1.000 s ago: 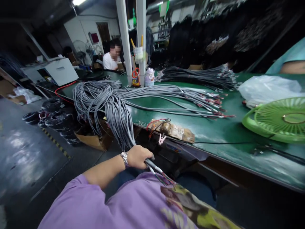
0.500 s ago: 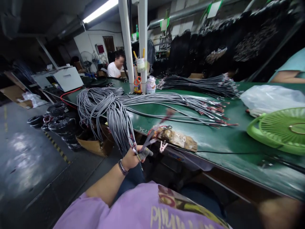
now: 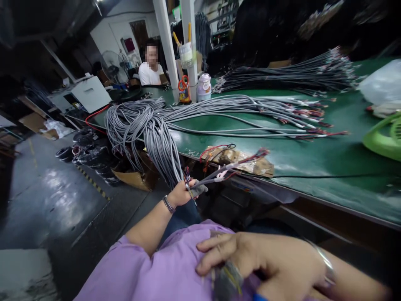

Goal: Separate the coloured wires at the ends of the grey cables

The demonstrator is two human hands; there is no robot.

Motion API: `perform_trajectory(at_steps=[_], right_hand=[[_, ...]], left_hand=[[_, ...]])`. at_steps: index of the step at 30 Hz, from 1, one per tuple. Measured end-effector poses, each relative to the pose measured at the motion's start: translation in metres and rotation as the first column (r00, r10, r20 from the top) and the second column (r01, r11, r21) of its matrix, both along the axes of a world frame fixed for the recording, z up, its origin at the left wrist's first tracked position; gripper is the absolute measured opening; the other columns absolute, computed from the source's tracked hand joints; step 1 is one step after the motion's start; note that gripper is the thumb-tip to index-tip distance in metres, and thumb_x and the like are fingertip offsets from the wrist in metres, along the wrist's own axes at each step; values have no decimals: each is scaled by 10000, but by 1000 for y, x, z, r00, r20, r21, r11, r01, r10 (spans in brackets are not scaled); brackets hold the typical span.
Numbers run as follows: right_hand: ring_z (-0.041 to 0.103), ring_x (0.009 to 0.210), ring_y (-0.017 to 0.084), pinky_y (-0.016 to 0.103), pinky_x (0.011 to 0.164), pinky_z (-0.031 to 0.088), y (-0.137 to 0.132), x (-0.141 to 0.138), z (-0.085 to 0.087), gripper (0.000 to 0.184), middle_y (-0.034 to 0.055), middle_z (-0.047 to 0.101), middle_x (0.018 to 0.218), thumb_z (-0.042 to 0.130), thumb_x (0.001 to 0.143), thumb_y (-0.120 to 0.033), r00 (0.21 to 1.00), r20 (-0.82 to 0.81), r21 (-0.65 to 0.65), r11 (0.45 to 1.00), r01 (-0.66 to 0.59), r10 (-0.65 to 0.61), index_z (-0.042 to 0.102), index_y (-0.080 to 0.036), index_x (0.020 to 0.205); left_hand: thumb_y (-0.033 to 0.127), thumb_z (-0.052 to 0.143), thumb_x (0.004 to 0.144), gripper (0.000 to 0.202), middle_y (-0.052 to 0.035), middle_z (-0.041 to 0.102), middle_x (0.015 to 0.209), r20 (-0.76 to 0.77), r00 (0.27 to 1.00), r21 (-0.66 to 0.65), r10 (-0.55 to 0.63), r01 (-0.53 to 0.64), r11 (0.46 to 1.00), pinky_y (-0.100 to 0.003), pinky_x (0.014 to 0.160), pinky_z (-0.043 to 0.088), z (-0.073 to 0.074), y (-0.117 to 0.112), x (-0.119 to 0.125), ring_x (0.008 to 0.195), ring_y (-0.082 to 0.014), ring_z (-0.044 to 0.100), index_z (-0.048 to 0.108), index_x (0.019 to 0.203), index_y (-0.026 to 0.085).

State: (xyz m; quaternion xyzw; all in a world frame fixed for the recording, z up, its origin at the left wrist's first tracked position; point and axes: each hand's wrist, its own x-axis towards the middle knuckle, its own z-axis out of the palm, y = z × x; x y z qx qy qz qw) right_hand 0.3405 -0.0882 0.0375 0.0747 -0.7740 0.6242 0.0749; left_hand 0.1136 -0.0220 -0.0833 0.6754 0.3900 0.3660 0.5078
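Left hand [image 3: 180,194] gripping grey cables [image 3: 210,175], stripped ends projecting over the worktable's [image 3: 313,154] near edge. Cable bundle [image 3: 161,144] droops over that edge, toward the left end. Right hand [image 3: 260,255], fingers curled, has moved before the shirt [image 3: 138,271]; contents cannot be determined. Judged: both hands now available for cable handling.

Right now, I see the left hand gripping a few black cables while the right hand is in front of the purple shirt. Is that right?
Not quite: the left hand is gripping gray cables, not black ones, as the head view shows. The right hand is in front of the purple shirt, as you said.
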Motion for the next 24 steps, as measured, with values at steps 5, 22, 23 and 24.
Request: perform_trajectory(at_steps=[5, 22, 23, 24], right_hand=[[592, 598, 141, 260, 602, 496, 21, 19, -60, 445, 49, 642, 679, 559, 860, -571, 633, 297, -159, 617, 771, -714, 622, -150, 731], [669, 806, 182, 306, 769, 553, 31, -7, -89, 263, 67, 718, 953, 504, 929, -334, 538, -40, 29, 538, 843, -842, 683, -193, 1060], [671, 809, 173, 301, 787, 550, 34, -13, -83, 250, 61, 720, 949, 501, 929, -290, 590, -65, 77, 586, 807, -805, 687, -189, 1062], [675, 834, 172, 300, 808, 547, 37, -18, -77, 243, 61, 722, 965, 508, 920, -255, 633, -90, 117, 623, 773, -769, 689, -186, 1066]], left_hand=[[501, 625, 832, 400, 2, 530, 628, -136, 991, 49, 12, -6, 999, -222, 577, 389, 0, -2, 11, 580, -93, 461, 663, 787, 105], [300, 606, 767, 220, -89, 667, 875, -817, 572, 309, 70, 333, 891, -355, 778, 452, -12, -8, 34, 829, -237, 616, 645, 918, 146], [305, 617, 759, 195, -81, 667, 860, -823, 567, 279, 26, 364, 889, -354, 772, 456, -11, -5, 37, 815, -232, 615, 646, 874, 151], [301, 627, 750, 165, -71, 668, 847, -821, 570, 245, -27, 395, 885, -348, 772, 460, -10, -3, 39, 816, -227, 614, 645, 829, 157]])
